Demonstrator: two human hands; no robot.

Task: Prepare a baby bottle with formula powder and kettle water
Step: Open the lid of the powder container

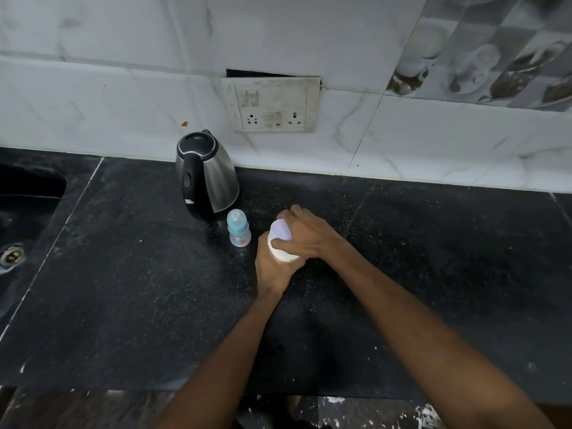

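Head view: both hands work at the lid of the formula tub on the dark worktop.

Nearest, two bare forearms reach in from the near edge and meet at the white formula tub (283,253), which sits mid-worktop (123,274). The left hand (272,270) wraps the tub's body from the near side, closed on it; the right hand (305,235) clamps over the pale lilac lid (280,232) from the right, fingers curled round its rim. This looks like the opening step, so the next move probably calls for a twist or a pry at the lid while the left hand keeps the tub steady. Just left of the tub, apart from both hands, stands the small baby bottle (239,232), upright with its teat on. Beyond it, near the tiled wall, stands the steel kettle (205,176), lid shut, below the switch panel (272,103).
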